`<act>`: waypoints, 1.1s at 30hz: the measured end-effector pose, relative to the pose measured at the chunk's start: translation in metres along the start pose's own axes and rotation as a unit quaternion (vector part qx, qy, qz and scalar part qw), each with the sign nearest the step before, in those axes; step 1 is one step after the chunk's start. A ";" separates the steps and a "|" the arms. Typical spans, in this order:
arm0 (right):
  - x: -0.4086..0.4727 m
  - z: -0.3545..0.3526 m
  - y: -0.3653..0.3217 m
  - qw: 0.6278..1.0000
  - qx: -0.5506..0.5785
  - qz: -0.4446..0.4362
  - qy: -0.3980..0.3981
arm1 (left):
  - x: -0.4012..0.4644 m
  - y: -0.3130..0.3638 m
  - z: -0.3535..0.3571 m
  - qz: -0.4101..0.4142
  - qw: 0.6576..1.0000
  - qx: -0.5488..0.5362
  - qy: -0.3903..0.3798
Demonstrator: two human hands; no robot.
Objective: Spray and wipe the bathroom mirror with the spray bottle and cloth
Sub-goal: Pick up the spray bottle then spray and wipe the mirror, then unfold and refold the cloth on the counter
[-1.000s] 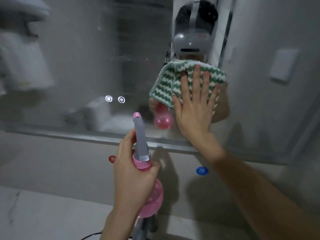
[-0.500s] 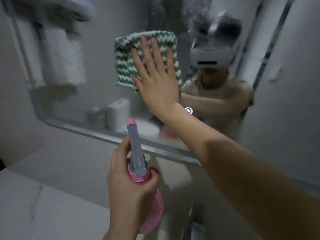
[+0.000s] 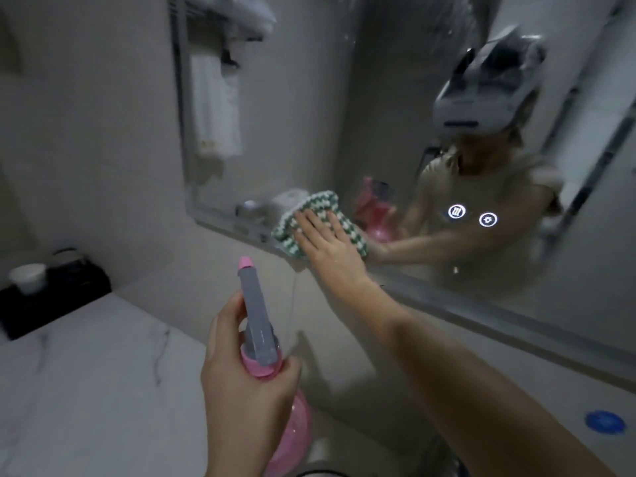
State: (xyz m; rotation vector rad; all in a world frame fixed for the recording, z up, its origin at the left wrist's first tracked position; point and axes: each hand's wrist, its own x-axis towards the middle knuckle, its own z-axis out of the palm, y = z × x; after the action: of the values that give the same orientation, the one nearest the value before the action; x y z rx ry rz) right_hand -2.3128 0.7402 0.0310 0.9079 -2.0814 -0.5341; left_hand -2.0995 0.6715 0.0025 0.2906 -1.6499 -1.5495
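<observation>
The bathroom mirror (image 3: 395,80) fills the upper right of the head view, its glass hazy. My right hand (image 3: 327,246) presses a green-and-white striped cloth (image 3: 323,203) flat against the glass near the mirror's lower left edge, fingers straight. My left hand (image 3: 241,390) grips the neck of a pink spray bottle (image 3: 256,321) with a grey nozzle, held upright in front of me below the mirror. The bottle's pink body shows under my palm.
A white marble counter (image 3: 86,390) lies at the lower left. A black tray (image 3: 51,297) with a white cup (image 3: 27,275) sits at its far left. Two lit touch icons (image 3: 471,215) glow in the mirror. A blue sticker (image 3: 604,421) marks the wall.
My right hand slid the cloth from high on the glass down to the mirror's bottom edge. The view swung left. The bottle stays in my left hand.
</observation>
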 end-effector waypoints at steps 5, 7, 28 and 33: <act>-0.038 -0.010 -0.020 0.990 0.131 0.043 -0.027 | -0.021 -0.002 -0.033 -0.006 0.999 0.026 -0.024; -0.061 -0.018 -0.024 0.973 0.217 0.079 -0.028 | -0.032 0.000 -0.039 -0.006 0.999 0.024 -0.036; -0.267 -0.143 -0.171 0.819 0.512 0.258 -0.025 | -0.183 0.012 -0.175 -0.082 0.987 0.118 -0.070; -0.276 -0.196 -0.217 0.778 0.570 0.263 -0.005 | -0.219 0.031 -0.217 -0.083 0.985 0.146 -0.042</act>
State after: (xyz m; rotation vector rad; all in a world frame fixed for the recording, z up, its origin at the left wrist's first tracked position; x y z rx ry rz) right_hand -1.9458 0.7933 -0.1240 0.8187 -2.4510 1.1629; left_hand -1.8010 0.6688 -0.0815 0.5364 -1.9628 -1.4536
